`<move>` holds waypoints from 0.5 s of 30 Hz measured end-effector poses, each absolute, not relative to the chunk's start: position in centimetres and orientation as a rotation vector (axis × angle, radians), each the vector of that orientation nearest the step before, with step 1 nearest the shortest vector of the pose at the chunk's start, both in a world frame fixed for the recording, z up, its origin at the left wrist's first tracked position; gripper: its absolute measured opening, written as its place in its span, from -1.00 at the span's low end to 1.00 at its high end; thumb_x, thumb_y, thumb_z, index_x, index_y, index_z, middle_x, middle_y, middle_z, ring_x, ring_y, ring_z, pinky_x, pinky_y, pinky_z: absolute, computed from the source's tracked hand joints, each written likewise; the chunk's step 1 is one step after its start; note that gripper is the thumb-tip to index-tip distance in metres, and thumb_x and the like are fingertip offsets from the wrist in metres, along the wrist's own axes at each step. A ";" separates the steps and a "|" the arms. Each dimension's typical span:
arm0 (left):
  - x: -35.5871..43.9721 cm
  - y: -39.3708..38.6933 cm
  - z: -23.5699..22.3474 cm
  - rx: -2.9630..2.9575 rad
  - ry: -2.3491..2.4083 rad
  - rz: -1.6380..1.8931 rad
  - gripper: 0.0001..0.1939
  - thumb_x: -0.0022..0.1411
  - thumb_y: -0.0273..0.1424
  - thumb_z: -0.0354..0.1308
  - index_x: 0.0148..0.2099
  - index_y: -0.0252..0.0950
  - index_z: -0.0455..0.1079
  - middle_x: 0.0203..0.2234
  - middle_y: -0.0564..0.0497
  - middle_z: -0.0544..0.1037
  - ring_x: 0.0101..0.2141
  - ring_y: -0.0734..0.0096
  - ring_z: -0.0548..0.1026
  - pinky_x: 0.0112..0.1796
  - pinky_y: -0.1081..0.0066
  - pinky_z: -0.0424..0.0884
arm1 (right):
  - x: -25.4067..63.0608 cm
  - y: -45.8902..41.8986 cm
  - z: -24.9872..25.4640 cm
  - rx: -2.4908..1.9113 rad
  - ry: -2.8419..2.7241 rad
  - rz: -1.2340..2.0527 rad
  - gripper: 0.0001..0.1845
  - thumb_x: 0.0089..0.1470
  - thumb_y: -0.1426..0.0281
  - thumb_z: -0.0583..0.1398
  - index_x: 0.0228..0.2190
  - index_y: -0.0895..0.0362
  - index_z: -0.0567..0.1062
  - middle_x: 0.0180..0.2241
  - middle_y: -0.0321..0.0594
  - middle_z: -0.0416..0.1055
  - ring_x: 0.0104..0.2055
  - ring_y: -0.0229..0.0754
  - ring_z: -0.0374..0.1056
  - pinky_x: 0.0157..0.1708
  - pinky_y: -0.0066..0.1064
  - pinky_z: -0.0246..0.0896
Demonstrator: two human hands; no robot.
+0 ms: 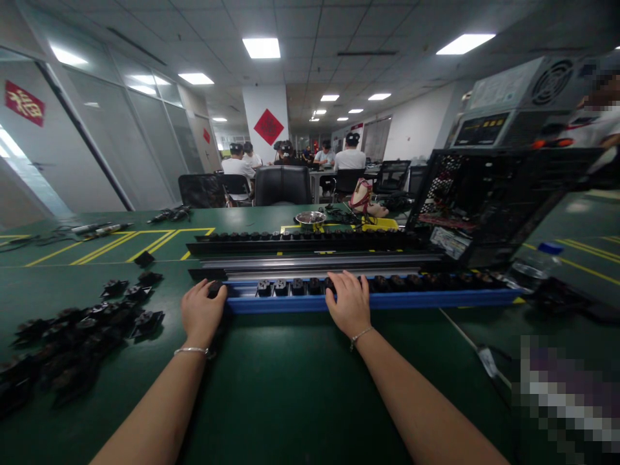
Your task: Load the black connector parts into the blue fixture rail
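Observation:
A long blue rail (411,299) lies across the green table (290,387) and carries a row of small black parts (281,287). My left hand (201,313) is closed over a black part at the rail's left end. My right hand (349,303) rests on the rail near its middle, fingers stretched over the black parts. Behind it lie a silver rail (314,262) and a black rail (300,243) with more such parts.
A heap of loose black parts (82,336) lies at the left. An open computer case (489,200) stands at the right with a power supply box (513,97) behind. A metal bowl (310,219), tools (99,227), chairs and seated people are farther back.

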State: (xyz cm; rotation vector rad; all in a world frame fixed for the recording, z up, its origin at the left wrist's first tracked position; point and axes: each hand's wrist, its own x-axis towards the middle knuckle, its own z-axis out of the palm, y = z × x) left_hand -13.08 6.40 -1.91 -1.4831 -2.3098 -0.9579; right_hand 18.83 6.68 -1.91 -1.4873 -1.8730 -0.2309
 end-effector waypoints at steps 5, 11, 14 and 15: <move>-13.4 6.4 -2.0 -1.423 -2.370 -1.107 -0.52 0.10 -0.15 -0.02 -0.10 -0.38 0.48 0.00 -0.19 0.43 0.04 0.15 0.33 0.10 0.28 0.16 | 18.8 6.6 -1.8 -1.490 -1.873 -0.216 -0.61 0.10 0.34 0.05 -0.03 0.08 0.38 -0.03 -0.19 0.41 0.14 -0.05 0.13 0.21 -0.06 -0.38; -13.2 6.2 -1.7 -1.404 -2.394 -1.186 -0.56 0.07 -0.19 0.04 -0.12 -0.41 0.45 -0.05 -0.19 0.45 0.01 0.15 0.33 0.08 0.27 0.20 | 18.8 6.6 -1.8 -1.493 -1.872 -0.209 -0.61 0.10 0.34 0.05 -0.02 0.08 0.38 -0.03 -0.19 0.41 0.14 -0.05 0.13 0.21 -0.05 -0.37; -13.1 6.2 -1.5 -1.392 -2.427 -1.189 -0.56 0.07 -0.21 0.05 -0.11 -0.42 0.44 -0.06 -0.20 0.45 0.00 0.14 0.35 0.06 0.27 0.22 | 18.8 6.7 -1.8 -1.492 -1.872 -0.208 -0.61 0.10 0.34 0.05 -0.02 0.07 0.38 -0.03 -0.19 0.41 0.14 -0.05 0.13 0.21 -0.05 -0.37; -13.1 6.1 -1.4 -1.391 -2.435 -1.183 -0.56 0.07 -0.21 0.05 -0.11 -0.42 0.44 -0.05 -0.20 0.45 -0.01 0.14 0.35 0.05 0.27 0.23 | 18.8 6.7 -1.8 -1.491 -1.872 -0.206 -0.61 0.10 0.34 0.05 -0.02 0.07 0.38 -0.03 -0.19 0.41 0.14 -0.05 0.13 0.21 -0.05 -0.37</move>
